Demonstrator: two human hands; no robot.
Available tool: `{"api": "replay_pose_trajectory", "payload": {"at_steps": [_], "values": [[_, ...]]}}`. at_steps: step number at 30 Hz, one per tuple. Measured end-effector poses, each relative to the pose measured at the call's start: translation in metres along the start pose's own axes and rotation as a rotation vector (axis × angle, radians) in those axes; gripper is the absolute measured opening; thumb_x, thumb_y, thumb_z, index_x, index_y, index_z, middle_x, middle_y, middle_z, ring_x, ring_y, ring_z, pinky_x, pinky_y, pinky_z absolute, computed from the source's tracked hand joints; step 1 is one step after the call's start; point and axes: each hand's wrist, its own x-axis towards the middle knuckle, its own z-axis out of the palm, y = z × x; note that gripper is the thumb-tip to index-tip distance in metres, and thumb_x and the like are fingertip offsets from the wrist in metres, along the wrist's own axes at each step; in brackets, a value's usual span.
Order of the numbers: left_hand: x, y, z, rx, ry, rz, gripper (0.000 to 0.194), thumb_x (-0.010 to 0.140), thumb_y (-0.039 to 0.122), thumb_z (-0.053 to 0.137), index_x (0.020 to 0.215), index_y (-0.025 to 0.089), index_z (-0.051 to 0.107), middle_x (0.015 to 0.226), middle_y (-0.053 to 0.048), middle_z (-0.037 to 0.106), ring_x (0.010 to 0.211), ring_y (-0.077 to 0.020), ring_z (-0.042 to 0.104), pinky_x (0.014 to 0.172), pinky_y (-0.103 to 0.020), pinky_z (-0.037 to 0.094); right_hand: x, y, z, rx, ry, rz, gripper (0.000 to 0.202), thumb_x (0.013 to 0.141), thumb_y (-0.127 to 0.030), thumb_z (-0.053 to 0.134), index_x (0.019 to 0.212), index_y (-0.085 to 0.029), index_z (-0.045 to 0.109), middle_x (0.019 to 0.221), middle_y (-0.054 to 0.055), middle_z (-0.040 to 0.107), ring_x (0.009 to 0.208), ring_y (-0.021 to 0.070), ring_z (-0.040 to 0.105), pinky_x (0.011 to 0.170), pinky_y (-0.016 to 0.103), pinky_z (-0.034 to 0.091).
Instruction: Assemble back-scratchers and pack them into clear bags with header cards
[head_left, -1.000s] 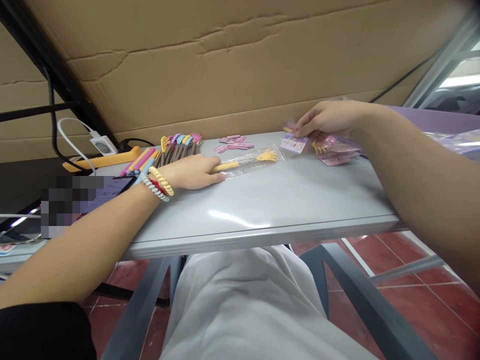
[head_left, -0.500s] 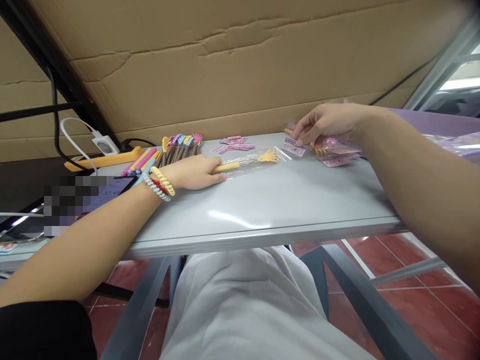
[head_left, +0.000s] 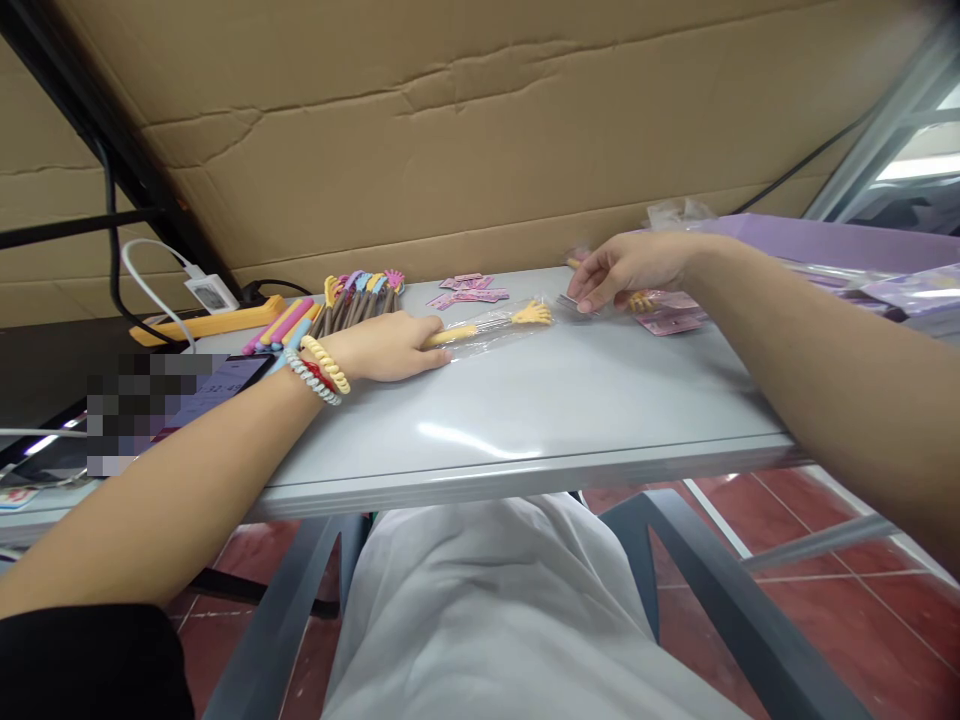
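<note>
On the grey table [head_left: 480,410], a yellow hand-shaped back scratcher [head_left: 532,314] lies inside a clear plastic bag. My left hand [head_left: 386,345] is closed around its handle end, with the thumb and fingers holding it through the plastic. To the right of the scratcher's head, my right hand [head_left: 630,270] pinches a small printed card [head_left: 568,302], seen nearly edge-on beside the bag's end. Bagged back scratchers with pink cards [head_left: 670,320] lie under and behind my right hand, which partly hides them.
Several unbagged back scratchers [head_left: 367,298] lie in a row at the left. Loose pink cards [head_left: 469,290] rest by the cardboard wall [head_left: 450,170]. A yellow power strip [head_left: 199,323], a charger [head_left: 212,292] and a phone [head_left: 225,380] are further left; a purple bin [head_left: 847,243] stands right.
My right hand has shifted slightly left and down, and the card in it has tilted from face-up to nearly edge-on. My left hand stays on the bagged back scratcher.
</note>
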Motion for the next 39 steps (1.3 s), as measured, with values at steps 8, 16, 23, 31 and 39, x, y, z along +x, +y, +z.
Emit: {"api": "replay_pose_trajectory", "payload": {"at_steps": [8, 16, 23, 31, 39], "values": [[0.000, 0.000, 0.000, -0.011, 0.005, 0.005, 0.052, 0.087, 0.057, 0.032, 0.109, 0.017, 0.055, 0.093, -0.010, 0.066, 0.077, -0.0224, 0.061, 0.061, -0.028, 0.038, -0.004, -0.009, 0.006, -0.059, -0.054, 0.036, 0.010, 0.068, -0.024, 0.075, 0.072, -0.017, 0.070, 0.074, 0.005, 0.063, 0.065, 0.0140, 0.054, 0.058, 0.026, 0.045], [0.000, 0.000, 0.000, -0.011, -0.002, 0.000, 0.053, 0.087, 0.057, 0.031, 0.111, 0.016, 0.054, 0.092, -0.010, 0.066, 0.075, -0.0217, 0.060, 0.061, -0.028, 0.038, 0.004, -0.007, 0.013, -0.097, -0.092, -0.008, 0.015, 0.062, -0.033, 0.076, 0.062, -0.022, 0.067, 0.068, 0.003, 0.061, 0.065, 0.0163, 0.056, 0.058, 0.029, 0.048], [0.001, -0.001, 0.000, -0.011, -0.009, -0.004, 0.053, 0.086, 0.058, 0.032, 0.108, 0.016, 0.055, 0.090, -0.011, 0.065, 0.072, -0.0217, 0.059, 0.059, -0.029, 0.036, -0.008, -0.017, 0.015, -0.034, -0.056, -0.123, 0.032, 0.062, -0.044, 0.075, 0.050, -0.021, 0.056, 0.052, 0.001, 0.051, 0.053, 0.0135, 0.050, 0.053, 0.029, 0.045], [0.001, -0.003, 0.002, -0.006, 0.000, 0.007, 0.052, 0.086, 0.059, 0.032, 0.106, 0.017, 0.055, 0.089, -0.010, 0.065, 0.070, -0.0219, 0.059, 0.058, -0.029, 0.036, -0.003, -0.013, 0.014, 0.064, -0.053, -0.032, 0.037, 0.067, -0.049, 0.069, 0.051, -0.020, 0.053, 0.052, 0.003, 0.052, 0.048, 0.0141, 0.050, 0.047, 0.029, 0.040], [0.000, 0.001, -0.001, -0.015, -0.013, -0.011, 0.050, 0.087, 0.056, 0.034, 0.108, 0.016, 0.054, 0.091, -0.010, 0.065, 0.074, -0.0217, 0.060, 0.060, -0.028, 0.037, -0.005, -0.013, 0.016, 0.095, -0.091, -0.077, 0.034, 0.072, -0.045, 0.069, 0.055, -0.020, 0.055, 0.055, 0.003, 0.056, 0.052, 0.0126, 0.051, 0.047, 0.026, 0.040]]}}
